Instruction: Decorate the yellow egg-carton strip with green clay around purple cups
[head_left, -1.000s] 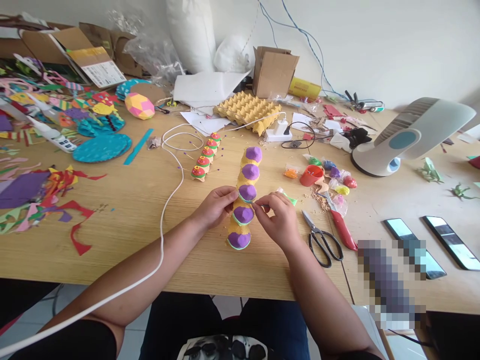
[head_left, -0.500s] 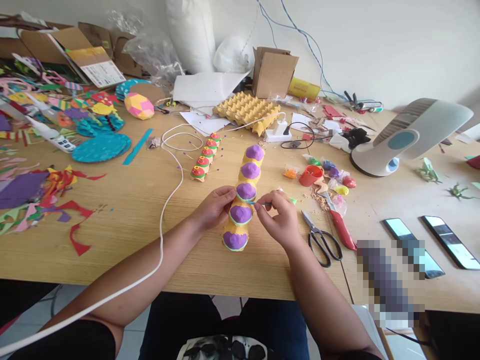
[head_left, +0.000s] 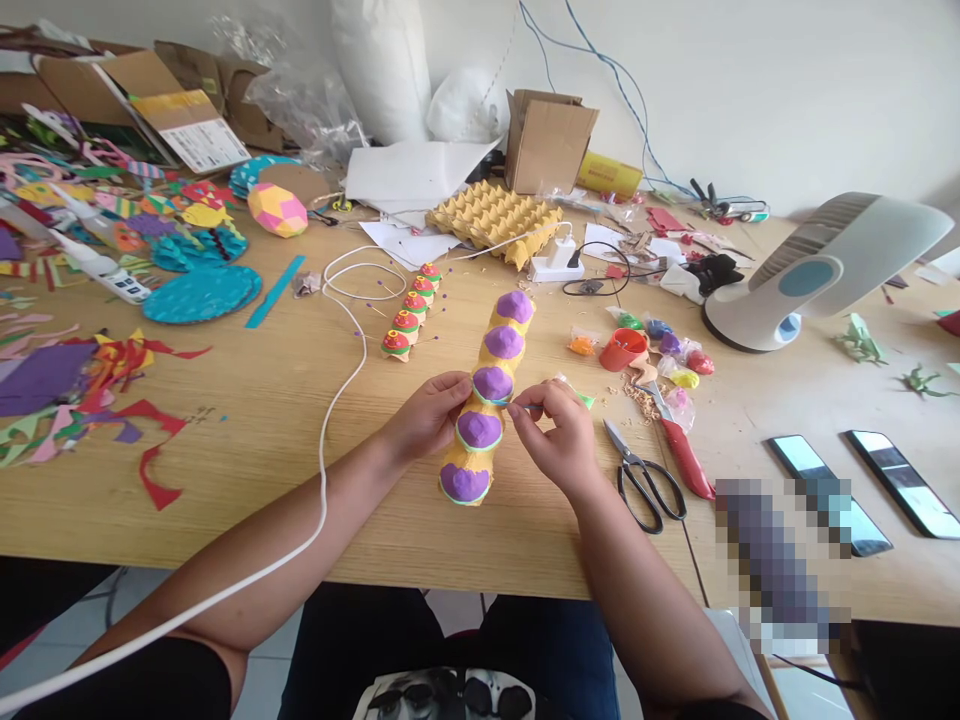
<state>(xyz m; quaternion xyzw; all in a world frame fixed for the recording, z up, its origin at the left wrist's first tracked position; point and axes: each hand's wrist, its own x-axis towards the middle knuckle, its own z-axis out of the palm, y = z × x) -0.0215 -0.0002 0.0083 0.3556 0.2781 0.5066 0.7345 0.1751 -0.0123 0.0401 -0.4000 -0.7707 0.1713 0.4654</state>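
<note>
A yellow egg-carton strip (head_left: 486, 395) with several purple clay domes lies on the wooden table (head_left: 300, 440), running away from me. My left hand (head_left: 431, 412) grips its left side beside the third dome. My right hand (head_left: 559, 438) is pinched on a thin green clay string (head_left: 525, 407) that runs to the rim of that dome. A smaller decorated carton strip (head_left: 411, 314) with red and green caps lies further back to the left.
Black scissors (head_left: 645, 482) and a red-handled knife (head_left: 684, 455) lie right of my right hand. Clay bags (head_left: 671, 355) and a red cup (head_left: 622, 350) sit beyond them. A white fan (head_left: 817, 270), two phones (head_left: 862, 490), paper scraps (head_left: 82, 380) and a white cable (head_left: 330, 400) surround the work.
The near end of the carton strip has swung a little to the left. My right hand stays pinched on the green string at the third dome.
</note>
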